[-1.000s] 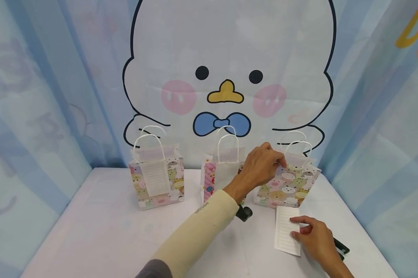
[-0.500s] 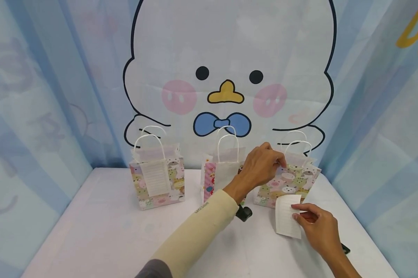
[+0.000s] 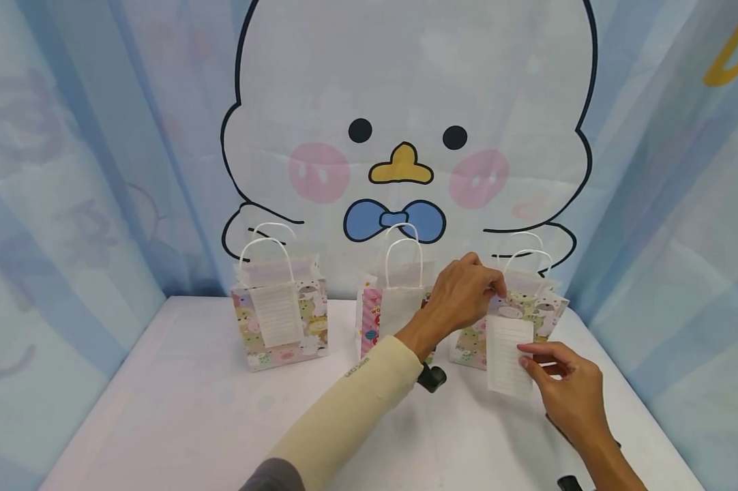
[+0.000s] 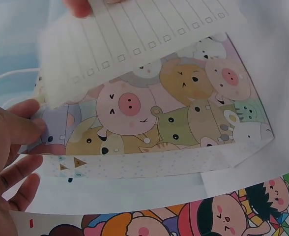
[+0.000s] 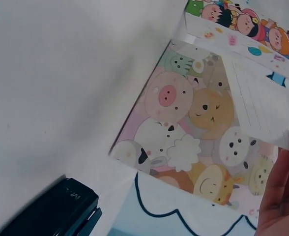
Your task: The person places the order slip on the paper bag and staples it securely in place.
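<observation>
A small paper gift bag (image 3: 541, 310) printed with cartoon animals stands at the right of the table. My left hand (image 3: 464, 290) pinches its upper left edge, thumb on the printed front in the left wrist view. With thumb and fingertips, my right hand (image 3: 568, 385) holds a white lined paper slip (image 3: 509, 358) by its right edge. The slip hangs in front of the bag's lower left part and covers some of its print. Below the right hand lies a black stapler (image 5: 61, 209), mostly hidden in the head view.
Another animal-print bag (image 3: 315, 327) stands at the left with a lined slip (image 3: 277, 315) on its front. Between the two is a pink bag (image 3: 371, 320) bearing a white slip (image 3: 400, 307), partly behind my left forearm. A cartoon curtain (image 3: 400, 82) hangs behind the white table (image 3: 191, 423).
My right hand has lifted the lined slip off the table and raised it toward the bag, so it now overlaps the printed front. The left hand has stayed on the bag's edge.
</observation>
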Demonstrator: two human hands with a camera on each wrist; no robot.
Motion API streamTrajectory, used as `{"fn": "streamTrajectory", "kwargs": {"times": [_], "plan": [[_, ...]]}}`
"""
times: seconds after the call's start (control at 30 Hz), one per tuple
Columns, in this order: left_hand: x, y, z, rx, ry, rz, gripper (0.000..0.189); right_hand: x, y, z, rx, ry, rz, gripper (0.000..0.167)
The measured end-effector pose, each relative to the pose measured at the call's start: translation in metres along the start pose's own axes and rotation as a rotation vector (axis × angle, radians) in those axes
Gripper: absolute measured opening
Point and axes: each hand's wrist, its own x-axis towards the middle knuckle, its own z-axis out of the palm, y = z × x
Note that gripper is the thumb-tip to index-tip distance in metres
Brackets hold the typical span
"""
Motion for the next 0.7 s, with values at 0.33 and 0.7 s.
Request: {"fn": "streamTrajectory", "kwargs": {"times": [0.33,0.7], "plan": [[-0.001,0.001,0.001,-0.005,-0.012,-0.005,0.012,0.011,-0.001,0.002,0.077,0.013,0.148,0.026],[0.000,0.000,0.002,-0.006,-0.007,0.022,0.012,0.026,-0.003,0.008,0.149,-0.001,0.185,0.033]]}}
